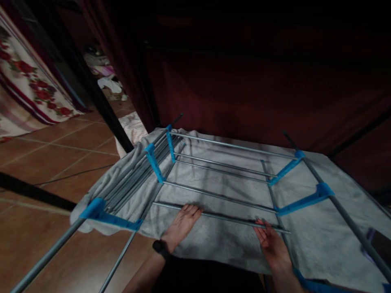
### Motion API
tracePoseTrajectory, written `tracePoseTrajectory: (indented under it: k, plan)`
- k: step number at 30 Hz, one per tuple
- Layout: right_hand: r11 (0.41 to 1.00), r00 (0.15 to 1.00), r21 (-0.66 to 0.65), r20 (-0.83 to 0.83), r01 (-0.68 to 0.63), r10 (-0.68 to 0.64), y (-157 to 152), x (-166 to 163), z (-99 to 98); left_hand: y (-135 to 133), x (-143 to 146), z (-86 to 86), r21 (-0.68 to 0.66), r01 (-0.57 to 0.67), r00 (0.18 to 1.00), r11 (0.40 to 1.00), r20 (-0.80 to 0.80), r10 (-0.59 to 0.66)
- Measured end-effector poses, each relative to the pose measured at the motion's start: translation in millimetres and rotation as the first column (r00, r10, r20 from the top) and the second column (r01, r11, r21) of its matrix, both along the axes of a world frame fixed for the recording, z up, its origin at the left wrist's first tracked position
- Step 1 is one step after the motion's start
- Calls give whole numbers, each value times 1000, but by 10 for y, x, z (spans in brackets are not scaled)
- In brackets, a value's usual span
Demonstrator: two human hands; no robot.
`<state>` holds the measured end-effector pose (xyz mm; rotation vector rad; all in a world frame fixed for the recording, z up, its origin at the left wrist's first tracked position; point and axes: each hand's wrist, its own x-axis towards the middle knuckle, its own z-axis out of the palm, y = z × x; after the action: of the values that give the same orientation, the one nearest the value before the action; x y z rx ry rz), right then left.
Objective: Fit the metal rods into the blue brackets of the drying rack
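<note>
A loose grey metal rod [226,217] lies crosswise in front of me, between the two sides of a rack frame of grey tubes and blue plastic brackets [155,163]. My left hand [184,224], a dark band on its wrist, has its fingers curled over the rod left of its middle; the thumb is hidden. Near the rod's right end, my right hand [270,240] is turned palm up, its fingers closed about the rod. Behind it, a parallel crossbar [220,196] joins a left bracket to a right blue bracket [305,199].
Several spare rods [137,179] lie bundled at the left on a grey blanket [210,179]. Dark posts [106,106] and a dark red cloth [238,101] stand around. A floral cloth [33,81] hangs over the tiled floor [61,150]. A dark object [377,246] sits at right.
</note>
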<state>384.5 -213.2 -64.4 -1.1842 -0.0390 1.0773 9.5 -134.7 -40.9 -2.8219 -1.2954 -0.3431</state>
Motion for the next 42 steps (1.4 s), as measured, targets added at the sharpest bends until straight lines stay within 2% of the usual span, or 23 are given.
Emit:
tracePoseTrajectory:
  k: [4, 10, 20, 29, 35, 42]
  plan:
    - [999, 999, -1, 5, -37, 37, -19, 40, -48, -32, 2, 40, -11, 11, 1000, 1000, -25, -11]
    - [999, 1000, -25, -5, -30, 30, -23, 73, -63, -61, 53, -26, -20, -6, 1000, 1000, 17, 6]
    - [994, 992, -72, 85, -87, 93, -5, 75, -50, -79, 99, 62, -14, -3, 1000, 1000, 24, 3]
    - [997, 994, -64, 99, -36, 42, -4, -34, 62, -107, 102, 138, -96, -23, 1000, 995, 19, 25]
    - [998, 998, -57, 61, -22, 25, 0, 0, 27, -121, 113, 158, -92, -49, 999, 995, -4, 49]
    - [998, 998, -60, 59, 21, -17, 16, -13, -15, -79, 100, 88, -77, -49, 999, 996, 7, 50]
